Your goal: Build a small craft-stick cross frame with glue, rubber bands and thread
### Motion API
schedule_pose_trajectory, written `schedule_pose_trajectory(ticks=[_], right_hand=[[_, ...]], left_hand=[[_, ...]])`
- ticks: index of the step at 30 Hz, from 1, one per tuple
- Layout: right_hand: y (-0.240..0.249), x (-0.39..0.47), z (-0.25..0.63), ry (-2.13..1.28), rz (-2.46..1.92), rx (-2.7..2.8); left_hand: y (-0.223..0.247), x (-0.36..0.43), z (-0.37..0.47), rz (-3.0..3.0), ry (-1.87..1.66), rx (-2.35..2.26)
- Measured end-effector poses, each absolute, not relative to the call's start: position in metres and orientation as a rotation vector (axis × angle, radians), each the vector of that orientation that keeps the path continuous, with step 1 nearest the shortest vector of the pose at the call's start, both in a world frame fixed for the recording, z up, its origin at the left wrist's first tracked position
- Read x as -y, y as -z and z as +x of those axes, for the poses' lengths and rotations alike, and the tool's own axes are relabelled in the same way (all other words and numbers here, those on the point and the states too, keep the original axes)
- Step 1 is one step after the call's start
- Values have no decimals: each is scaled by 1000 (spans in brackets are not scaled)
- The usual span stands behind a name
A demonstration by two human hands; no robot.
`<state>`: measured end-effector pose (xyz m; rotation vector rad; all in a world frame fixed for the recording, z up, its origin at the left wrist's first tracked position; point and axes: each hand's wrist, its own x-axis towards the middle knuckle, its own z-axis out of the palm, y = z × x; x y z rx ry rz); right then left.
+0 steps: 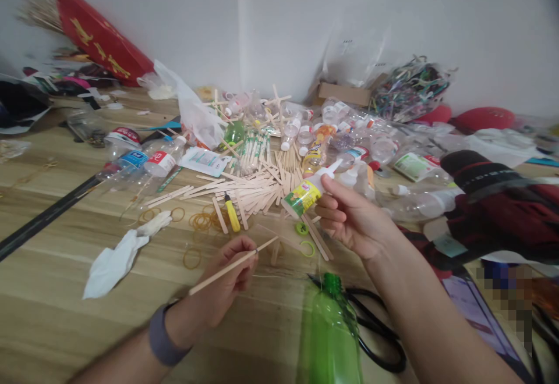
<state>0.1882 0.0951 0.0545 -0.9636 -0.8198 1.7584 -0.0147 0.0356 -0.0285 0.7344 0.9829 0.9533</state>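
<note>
My left hand [231, 276] is closed on a thin wooden craft stick [227, 269], which slants up to the right above the table. In my right hand [345, 212] is a small glue bottle [303, 196] with a white nozzle and a green and yellow label, its nozzle pointing up and right. Beyond both hands lies a spread of loose craft sticks [257, 189]. A yellow-handled tool [232, 214] rests among them. Below my right hand stands a green plastic bottle [334, 331], beside black-handled scissors [379, 331].
Clear plastic bottles [292, 131] crowd the back of the wooden table [56, 314]. Rubber bands [205, 221], a white tissue [113, 265] and a black strip [48, 215] lie at left. A red and black power tool [502, 215] stands at right, near a phone or tablet [476, 314].
</note>
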Motion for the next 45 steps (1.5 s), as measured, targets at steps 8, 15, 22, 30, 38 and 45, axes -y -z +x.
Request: schedule_pose_trajectory(ticks=[8,15,22,30,38,45], right_hand=[[-57,-84,183,-1762,-894,800],[-42,-77,202,-1180,-935,1150],[-13,-58,248,-1008,-1168,1249],[21,-41,279,-787,-1601,1406],[52,-37,286,-543,-1847,1621],[43,-29,277,-317,-1804,1702]], left_hand=[[30,-36,-15,749,-954,-987],[31,-35,-18,783,-959,-979],[30,-35,-17,803,-966,-985],[33,-39,-14,775,-976,-972],[35,-41,-15,773,-985,-942],[37,-40,-16,795,-971,-921]])
